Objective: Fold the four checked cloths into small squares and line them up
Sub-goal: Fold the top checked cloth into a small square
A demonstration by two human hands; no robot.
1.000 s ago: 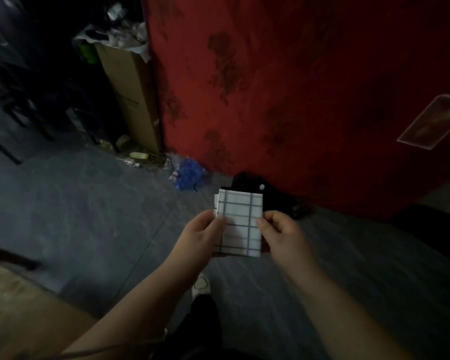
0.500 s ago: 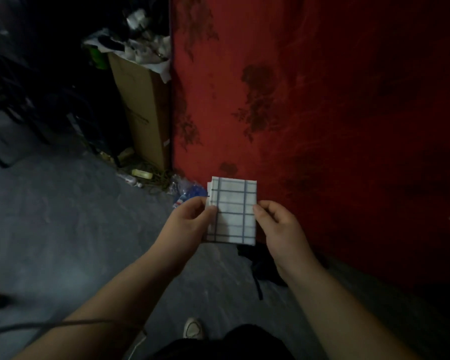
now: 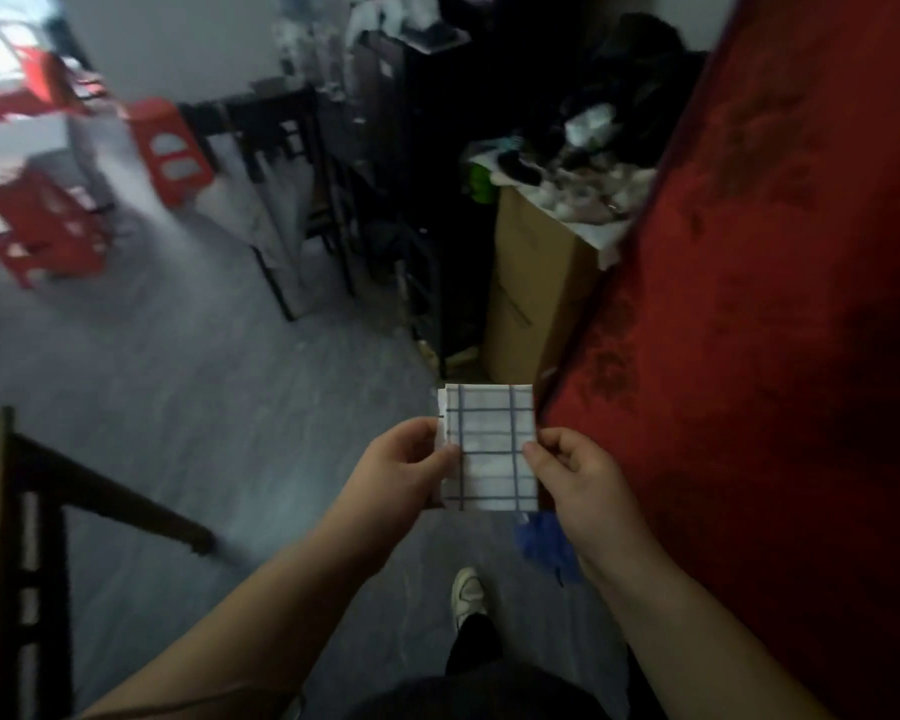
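The cloth [image 3: 492, 449] is white with thin blue-grey lines crossing in a check, folded down to a small, slightly tall rectangle; a few under-layers stick out a little past its upper left edge. It is held upright in the air in front of the person, above the grey floor [image 3: 188, 387]. The left hand [image 3: 404, 467] pinches its left edge between thumb and fingers, and the right hand [image 3: 578, 478] pinches the right edge the same way. No writing or label can be read anywhere. Just right of the cloth hangs a red fabric surface [image 3: 759, 330] with darker patches. Behind it stands a cardboard box [image 3: 533, 288] heaped with clutter. Below, a white shoe [image 3: 470, 595] and something blue [image 3: 546, 545] lie on the floor. Red stools [image 3: 170, 148] stand far left, blurred.
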